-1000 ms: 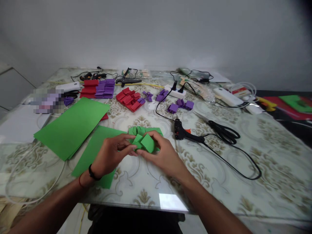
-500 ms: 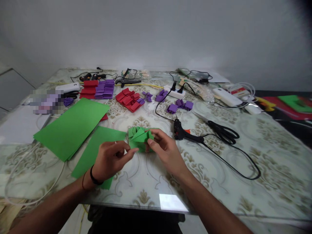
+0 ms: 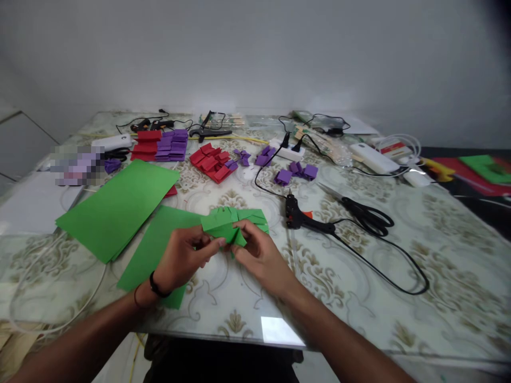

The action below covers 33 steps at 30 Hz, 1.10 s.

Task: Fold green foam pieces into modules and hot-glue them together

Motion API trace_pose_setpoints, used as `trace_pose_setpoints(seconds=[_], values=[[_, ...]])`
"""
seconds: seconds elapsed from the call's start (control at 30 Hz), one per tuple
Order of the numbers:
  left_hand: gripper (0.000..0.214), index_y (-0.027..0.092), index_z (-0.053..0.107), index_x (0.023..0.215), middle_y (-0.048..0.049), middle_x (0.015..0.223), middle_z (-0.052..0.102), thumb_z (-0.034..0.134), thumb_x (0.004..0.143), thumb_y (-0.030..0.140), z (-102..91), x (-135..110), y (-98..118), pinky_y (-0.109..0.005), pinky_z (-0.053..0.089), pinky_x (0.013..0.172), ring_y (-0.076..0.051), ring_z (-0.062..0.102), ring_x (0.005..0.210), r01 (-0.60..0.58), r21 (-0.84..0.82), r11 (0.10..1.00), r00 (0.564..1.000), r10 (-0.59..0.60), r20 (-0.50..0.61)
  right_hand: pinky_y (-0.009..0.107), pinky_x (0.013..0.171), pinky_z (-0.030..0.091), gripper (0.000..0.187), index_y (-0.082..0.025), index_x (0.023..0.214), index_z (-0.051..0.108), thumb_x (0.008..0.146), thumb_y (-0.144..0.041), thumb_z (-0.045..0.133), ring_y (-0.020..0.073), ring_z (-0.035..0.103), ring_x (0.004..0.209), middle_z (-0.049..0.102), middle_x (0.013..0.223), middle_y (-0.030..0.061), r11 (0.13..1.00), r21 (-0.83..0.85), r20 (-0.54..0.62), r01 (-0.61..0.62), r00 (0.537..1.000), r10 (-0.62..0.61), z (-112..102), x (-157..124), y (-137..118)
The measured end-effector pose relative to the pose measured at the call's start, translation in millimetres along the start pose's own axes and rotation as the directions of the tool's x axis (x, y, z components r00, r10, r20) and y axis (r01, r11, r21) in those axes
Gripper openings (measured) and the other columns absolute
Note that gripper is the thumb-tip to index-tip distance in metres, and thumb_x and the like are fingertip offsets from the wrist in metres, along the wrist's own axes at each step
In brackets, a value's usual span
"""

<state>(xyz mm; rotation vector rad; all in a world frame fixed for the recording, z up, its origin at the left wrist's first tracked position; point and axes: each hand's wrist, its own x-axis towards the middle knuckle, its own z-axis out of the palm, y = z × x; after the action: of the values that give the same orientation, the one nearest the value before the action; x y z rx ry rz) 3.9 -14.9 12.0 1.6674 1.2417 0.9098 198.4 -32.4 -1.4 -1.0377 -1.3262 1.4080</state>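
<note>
Green paper piece (image 3: 222, 232) is pinched at both ends by your left hand (image 3: 181, 260) and right hand (image 3: 260, 258), low over the table (image 3: 359, 276), just in front of the folded green pile (image 3: 249, 215). You seem mid-fold, though the crease is hard to see; the next move calls for matched edges and a firm press.

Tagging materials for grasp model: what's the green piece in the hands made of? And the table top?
Green folded piece: likely matte paper or thin card; it keeps sharp creases and shows no glare. Table top: seemingly clear glass over patterned cloth; glossy, with a bright reflection near the front edge.
</note>
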Motion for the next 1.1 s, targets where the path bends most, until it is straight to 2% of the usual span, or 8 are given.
trace_pose_setpoints(seconds=[0.13, 0.3, 0.4, 0.63, 0.8, 0.93, 1.1], values=[[0.041, 0.019, 0.053, 0.056, 0.0047, 0.046, 0.057, 0.072, 0.089, 0.036, 2.5, -1.5, -1.1, -0.021, 0.038, 0.05, -0.009, 0.049, 0.045, -0.008, -0.016, 1.0, 0.999, 0.008, 0.031, 0.033, 0.081, 0.047, 0.026, -0.024, 0.104, 0.059, 0.079, -0.025, 0.066, 0.0197, 0.06, 0.09, 0.063, 0.097, 0.0, 0.996, -0.092, -0.075, 0.005, 0.997, -0.012, 0.1, 1.8, 4.4], [0.017, 0.018, 0.066, 0.072, 0.0033, 0.057, 0.064, 0.07, 0.083, 0.03, 4.0, -0.7, -2.1, -0.021, 0.042, 0.052, -0.011, 0.055, 0.052, 0.02, -0.068, 0.998, 0.995, -0.014, 0.094, 0.033, 0.081, 0.049, 0.028, -0.023, 0.106, 0.06, 0.082, -0.029, 0.071, 0.0201, 0.061, 0.09, 0.067, 0.101, 0.0015, 0.993, -0.119, -0.06, -0.007, 0.998, 0.0, 1.9, 1.1, 1.0], [0.011, 0.016, 0.071, 0.079, 0.0014, 0.067, 0.069, 0.068, 0.079, 0.027, 3.6, 1.0, -1.7, -0.022, 0.047, 0.058, -0.013, 0.06, 0.06, 0.049, -0.109, 0.993, 0.99, -0.033, 0.138, 0.034, 0.083, 0.049, 0.026, -0.024, 0.106, 0.061, 0.083, -0.028, 0.071, 0.0204, 0.062, 0.091, 0.068, 0.103, 0.0019, 0.987, -0.162, -0.057, 0.001, 0.998, -0.01, 2.6, -0.8, -0.1], [0.011, 0.017, 0.065, 0.065, 0.0013, 0.058, 0.067, 0.064, 0.074, 0.024, -1.5, 4.3, -2.8, -0.023, 0.042, 0.055, -0.012, 0.058, 0.055, 0.192, -0.158, 0.969, 0.958, -0.15, 0.244, 0.032, 0.077, 0.045, 0.025, -0.025, 0.106, 0.06, 0.083, -0.028, 0.069, 0.0192, 0.057, 0.084, 0.061, 0.091, -0.0012, 0.966, -0.258, -0.061, 0.002, 0.998, -0.018, 3.9, -3.1, 2.2], [0.004, 0.017, 0.068, 0.069, 0.0014, 0.055, 0.069, 0.067, 0.071, 0.021, -6.9, 9.3, -0.8, -0.023, 0.046, 0.055, -0.013, 0.061, 0.053, 0.223, -0.29, 0.931, 0.963, -0.164, 0.214, 0.031, 0.073, 0.043, 0.023, -0.025, 0.102, 0.059, 0.081, -0.027, 0.068, 0.018, 0.055, 0.08, 0.057, 0.086, -0.0029, 0.971, -0.241, -0.103, 0.015, 0.994, -0.041, 3.2, -2.1, -2.4], [0.011, 0.018, 0.065, 0.067, 0.0017, 0.055, 0.07, 0.071, 0.076, 0.021, -11.2, 11.4, -3.3, -0.024, 0.049, 0.057, -0.012, 0.063, 0.051, 0.198, -0.376, 0.905, 0.975, -0.142, 0.171, 0.031, 0.075, 0.046, 0.024, -0.025, 0.102, 0.058, 0.08, -0.027, 0.068, 0.0177, 0.056, 0.079, 0.058, 0.085, -0.0031, 0.979, -0.203, -0.106, 0.024, 0.993, -0.046, 1.6, -1.4, -3.1], [0.017, 0.019, 0.063, 0.068, 0.0023, 0.056, 0.072, 0.078, 0.076, 0.02, -17.3, 13.3, -4.7, -0.024, 0.051, 0.055, -0.013, 0.064, 0.049, 0.203, -0.424, 0.883, 0.979, -0.17, 0.114, 0.03, 0.075, 0.046, 0.024, -0.026, 0.101, 0.058, 0.079, -0.026, 0.069, 0.0176, 0.057, 0.08, 0.057, 0.084, -0.0036, 0.982, -0.184, -0.145, 0.037, 0.987, -0.064, -2.3, 0.3, -2.0]])
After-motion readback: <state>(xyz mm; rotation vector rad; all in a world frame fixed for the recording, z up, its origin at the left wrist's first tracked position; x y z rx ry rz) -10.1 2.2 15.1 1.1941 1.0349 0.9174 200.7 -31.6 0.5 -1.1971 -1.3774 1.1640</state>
